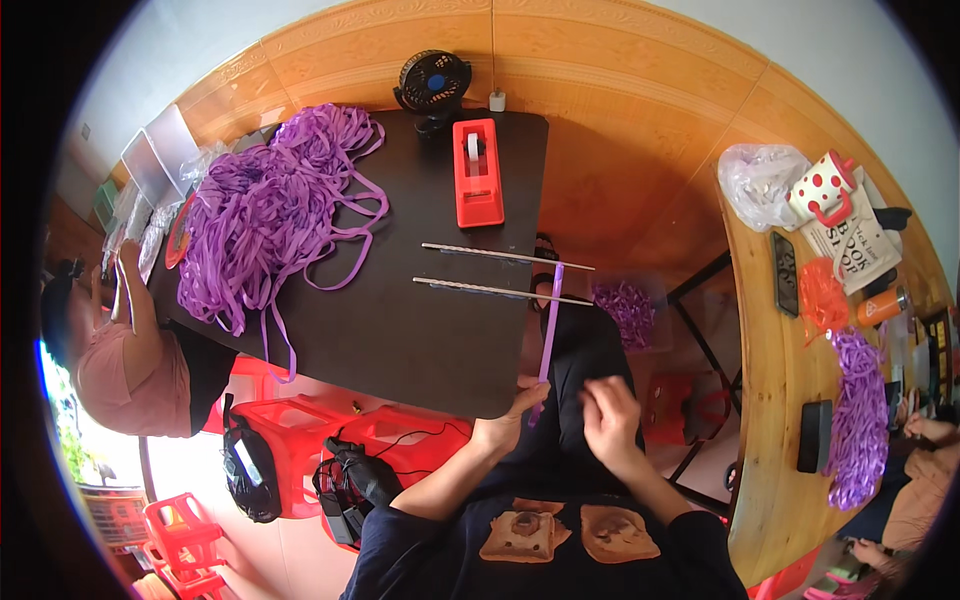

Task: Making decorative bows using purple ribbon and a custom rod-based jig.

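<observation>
Left hand [512, 418] pinches purple ribbon [550, 320] over table [400, 340]

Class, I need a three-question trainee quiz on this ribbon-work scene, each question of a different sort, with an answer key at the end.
1. True or false: the left hand pinches the lower end of the purple ribbon strip.
2. Multiple choice: what lies across the dark table near the strip's upper end? A) scissors B) two thin rods C) a ruler
3. Fill in: the red tape dispenser stands to the ____ of the purple ribbon pile in the picture.

Key: 1 true; 2 B; 3 right. The right hand is beside the strip; whether it holds anything cannot be told.
</observation>
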### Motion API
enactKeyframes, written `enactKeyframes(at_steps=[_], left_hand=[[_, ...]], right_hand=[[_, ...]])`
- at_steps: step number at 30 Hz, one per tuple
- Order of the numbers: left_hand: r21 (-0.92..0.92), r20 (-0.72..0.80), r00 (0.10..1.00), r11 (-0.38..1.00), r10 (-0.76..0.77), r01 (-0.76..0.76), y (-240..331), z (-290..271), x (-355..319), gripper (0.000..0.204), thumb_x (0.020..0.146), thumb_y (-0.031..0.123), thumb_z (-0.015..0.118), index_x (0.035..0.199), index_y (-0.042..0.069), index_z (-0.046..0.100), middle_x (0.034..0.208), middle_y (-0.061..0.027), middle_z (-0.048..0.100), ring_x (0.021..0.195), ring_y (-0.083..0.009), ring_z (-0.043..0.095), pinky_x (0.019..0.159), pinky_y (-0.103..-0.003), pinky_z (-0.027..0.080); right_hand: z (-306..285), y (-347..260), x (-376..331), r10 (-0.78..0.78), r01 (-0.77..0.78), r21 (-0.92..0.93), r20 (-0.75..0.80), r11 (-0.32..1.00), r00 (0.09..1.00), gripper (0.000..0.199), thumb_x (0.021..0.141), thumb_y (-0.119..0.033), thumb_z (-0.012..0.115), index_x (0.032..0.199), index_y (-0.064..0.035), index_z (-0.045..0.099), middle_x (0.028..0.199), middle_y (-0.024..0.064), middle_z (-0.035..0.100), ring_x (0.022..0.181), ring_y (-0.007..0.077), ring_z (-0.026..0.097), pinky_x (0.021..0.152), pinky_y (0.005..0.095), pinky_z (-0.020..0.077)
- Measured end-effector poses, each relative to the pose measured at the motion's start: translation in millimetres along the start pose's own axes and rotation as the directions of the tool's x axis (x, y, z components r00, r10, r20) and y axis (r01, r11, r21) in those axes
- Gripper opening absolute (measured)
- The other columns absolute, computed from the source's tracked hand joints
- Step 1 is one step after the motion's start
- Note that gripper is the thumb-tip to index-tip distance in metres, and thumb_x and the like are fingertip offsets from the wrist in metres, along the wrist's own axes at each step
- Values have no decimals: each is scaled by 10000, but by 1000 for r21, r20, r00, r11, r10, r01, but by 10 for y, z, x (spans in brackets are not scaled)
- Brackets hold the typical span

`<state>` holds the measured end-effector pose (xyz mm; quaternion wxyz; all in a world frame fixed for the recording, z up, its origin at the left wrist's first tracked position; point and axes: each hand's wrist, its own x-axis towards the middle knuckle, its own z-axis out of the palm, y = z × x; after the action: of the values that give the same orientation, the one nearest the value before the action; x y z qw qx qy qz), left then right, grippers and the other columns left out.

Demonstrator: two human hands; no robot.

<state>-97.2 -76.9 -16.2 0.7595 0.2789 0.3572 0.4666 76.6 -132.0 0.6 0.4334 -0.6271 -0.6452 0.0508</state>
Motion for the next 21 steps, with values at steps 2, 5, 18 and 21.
enactKeyframes(at_steps=[2, 5, 18, 21], left_hand=[[-24, 18, 1000, 1000, 8, -8, -7, 11, 13, 98, 811, 8, 762, 890, 19, 704, 800, -52, 674, 738, -127, 618, 664, -250, 497], [-52, 52, 998, 998, 23, -20, -25, 8, 26, 115, 806, -2, 763, 901, 20, 701, 814, -56, 674, 735, -130, 618, 664, -247, 497], [-57, 91, 992, 995, 91, -86, -50, -31, 57, 181, 775, -117, 720, 854, 33, 657, 866, -33, 592, 770, -133, 570, 696, -255, 491], [-89, 65, 997, 995, 43, -37, 13, -1, 9, 199, 768, -129, 720, 849, 38, 646, 856, -17, 564, 773, -124, 547, 680, -247, 478]], right_hand=[[39, 42, 319, -264, 256, -76, -120, 964, 957, 331, 674, 42, 664, 999, -22, 676, 940, 141, 626, 756, 306, 619, 610, 384, 478], [141, 81, 704, -575, 553, -222, -48, 803, 817, 418, 670, -53, 674, 1087, -48, 682, 1013, 125, 611, 807, 258, 623, 633, 355, 455], [151, 44, 972, -801, 784, -279, 76, 555, 594, 184, 713, -109, 701, 895, -91, 719, 1089, 57, 670, 966, 215, 606, 755, 314, 451], [125, 18, 967, -805, 794, -274, 103, 542, 585, 164, 720, -109, 696, 880, -77, 717, 1071, 62, 686, 1003, 223, 612, 742, 307, 456]])
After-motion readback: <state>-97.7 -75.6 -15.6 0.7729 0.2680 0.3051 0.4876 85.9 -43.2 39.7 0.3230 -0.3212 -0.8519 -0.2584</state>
